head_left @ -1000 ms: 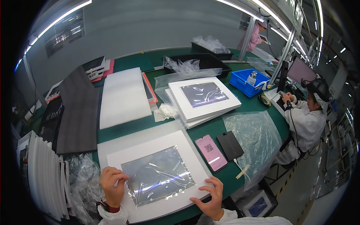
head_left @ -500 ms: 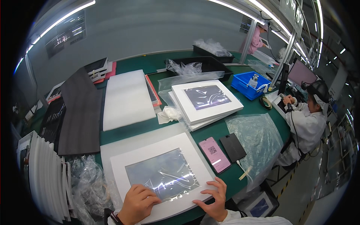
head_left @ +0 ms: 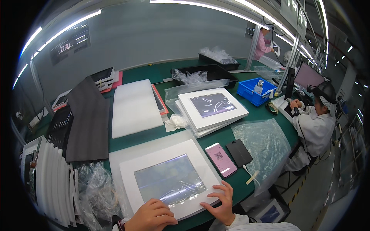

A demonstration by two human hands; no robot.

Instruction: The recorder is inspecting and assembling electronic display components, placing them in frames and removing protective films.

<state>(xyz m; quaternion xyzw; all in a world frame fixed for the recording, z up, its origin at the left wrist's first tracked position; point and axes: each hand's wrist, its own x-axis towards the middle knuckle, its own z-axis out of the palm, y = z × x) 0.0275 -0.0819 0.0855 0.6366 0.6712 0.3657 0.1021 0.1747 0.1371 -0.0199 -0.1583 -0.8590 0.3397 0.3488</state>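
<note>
In front of me a white-framed screen panel (head_left: 129,181) lies on a white foam sheet (head_left: 125,156), its glass covered by a clear film (head_left: 165,179) wrinkled along the near side. My left hand (head_left: 153,215) is at the panel's near edge, fingers bent and pressed together; what they hold, if anything, is hidden. On the panel's near right corner rests my right hand (head_left: 222,202), thumb and fingers apart, holding nothing. To the right lie a phone (head_left: 221,159) with a pink screen and a black box-shaped device (head_left: 239,152) with a white cable.
Beyond are stacked white-framed panels (head_left: 212,121), crumpled white tissue (head_left: 176,122), white foam (head_left: 137,109) and dark grey foam (head_left: 86,127). A blue bin (head_left: 246,94) and black trays (head_left: 221,73) stand farther back. Plastic film (head_left: 262,150) overhangs the right edge, near a seated co-worker (head_left: 316,123).
My left hand has moved nearer and to the right, off the screen area to the panel's near edge. The film's creases look different. My right hand stays at the corner; the view shifted slightly.
</note>
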